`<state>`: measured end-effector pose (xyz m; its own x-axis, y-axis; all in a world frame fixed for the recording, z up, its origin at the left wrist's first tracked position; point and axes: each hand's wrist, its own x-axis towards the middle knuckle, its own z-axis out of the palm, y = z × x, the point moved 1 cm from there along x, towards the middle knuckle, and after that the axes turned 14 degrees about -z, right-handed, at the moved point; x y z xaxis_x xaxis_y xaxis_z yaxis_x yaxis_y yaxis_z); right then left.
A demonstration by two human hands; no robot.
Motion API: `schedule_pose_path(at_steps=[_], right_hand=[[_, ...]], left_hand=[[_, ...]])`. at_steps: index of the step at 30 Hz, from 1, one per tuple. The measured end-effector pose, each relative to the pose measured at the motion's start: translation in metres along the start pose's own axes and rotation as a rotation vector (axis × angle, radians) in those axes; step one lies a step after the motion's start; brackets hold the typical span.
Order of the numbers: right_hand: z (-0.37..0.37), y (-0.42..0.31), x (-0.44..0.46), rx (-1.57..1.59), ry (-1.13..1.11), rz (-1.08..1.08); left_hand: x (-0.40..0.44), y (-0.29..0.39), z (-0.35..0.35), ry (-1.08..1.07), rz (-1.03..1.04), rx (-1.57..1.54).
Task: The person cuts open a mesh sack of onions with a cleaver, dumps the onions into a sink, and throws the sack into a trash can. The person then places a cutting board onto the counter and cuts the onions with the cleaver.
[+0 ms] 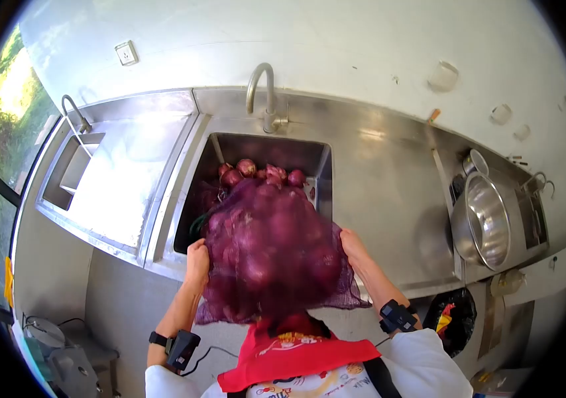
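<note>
A big purple mesh bag [266, 249] full of red onions is held up in front of my chest, tilted over the near edge of the steel sink [326, 169]. My left hand [198, 262] is closed on the bag's left side. On the other side, my right hand [351, 244] grips the mesh, its fingers partly hidden behind the bag. Several loose red onions [246, 167] lie at the back of the sink basin, just beyond the bag's far end. The bag covers much of the basin.
A curved faucet [268, 99] rises behind the sink. Steel counter [382, 199] extends right to a large metal bowl [483, 222]. A second sink [71, 172] is at far left. Below the counter on the right hangs a black-lined bin [454, 325].
</note>
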<state>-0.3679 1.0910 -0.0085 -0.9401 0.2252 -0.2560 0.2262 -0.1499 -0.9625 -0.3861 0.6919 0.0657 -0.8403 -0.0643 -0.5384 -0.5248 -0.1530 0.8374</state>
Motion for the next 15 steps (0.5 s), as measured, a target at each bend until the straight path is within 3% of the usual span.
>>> schedule_pose_path(at_steps=[5, 9, 11, 12, 13, 15], right_hand=[[0.025, -0.077, -0.054, 0.093, 0.003, -0.067], [0.033, -0.155, -0.113, 0.282, -0.166, -0.103], [0.040, -0.180, -0.115, 0.331, -0.159, -0.190], [0.032, -0.178, -0.120, 0.355, -0.099, -0.205], [0.021, -0.163, -0.131, 0.377, -0.022, -0.188], [-0.027, -0.106, -0.115, 0.405, -0.029, -0.240]], left_hand=[[-0.080, 0.042, 0.033, 0.036, 0.018, -0.049], [-0.152, 0.080, 0.030, -0.136, 0.145, 0.069], [-0.154, 0.071, 0.030, -0.018, 0.172, 0.006], [-0.164, 0.071, 0.038, -0.041, 0.168, -0.061], [-0.122, 0.053, 0.008, -0.093, 0.181, -0.103], [-0.134, 0.057, 0.018, -0.181, 0.155, -0.219]])
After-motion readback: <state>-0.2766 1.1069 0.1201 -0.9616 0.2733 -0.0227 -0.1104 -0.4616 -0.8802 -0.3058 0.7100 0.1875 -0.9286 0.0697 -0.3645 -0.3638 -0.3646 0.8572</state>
